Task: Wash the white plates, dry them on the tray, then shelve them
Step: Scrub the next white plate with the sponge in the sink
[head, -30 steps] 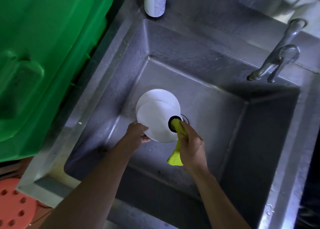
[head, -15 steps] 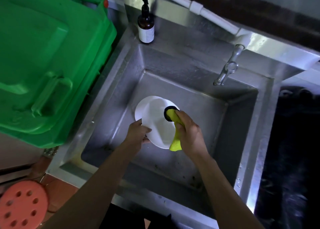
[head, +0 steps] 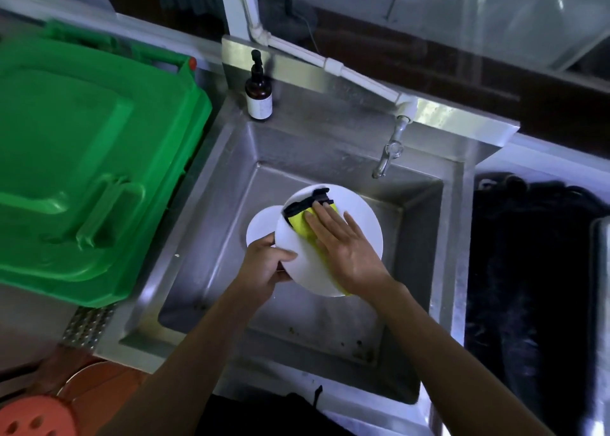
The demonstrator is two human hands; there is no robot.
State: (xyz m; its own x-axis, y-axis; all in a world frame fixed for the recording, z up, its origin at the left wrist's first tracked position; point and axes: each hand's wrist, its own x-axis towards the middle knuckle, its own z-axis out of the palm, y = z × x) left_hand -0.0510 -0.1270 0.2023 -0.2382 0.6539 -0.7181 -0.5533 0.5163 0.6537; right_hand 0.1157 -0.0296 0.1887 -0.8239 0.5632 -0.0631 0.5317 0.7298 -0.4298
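Over the steel sink [head: 211, 224] I hold a white plate [head: 359, 217] raised above the basin. My left hand [head: 267, 264] grips its left rim, thumb on top. My right hand [head: 343, 247] lies flat with straight fingers on a yellow cloth with a black edge [head: 302, 216], pressing it against the plate's face. A second white plate [head: 260, 227] lies lower in the sink, partly hidden behind the held one.
A brown pump bottle [head: 259, 95] stands on the sink's back left corner. The tap [head: 388, 151] hangs over the basin's back right. A green bin lid [head: 82, 158] fills the left side. A dark surface [head: 534, 270] lies to the right; an orange stool [head: 36, 416] below left.
The held plate has risen and come nearer the camera. My right hand has changed from gripping the bunched cloth to pressing it flat on the plate. The view has tilted up.
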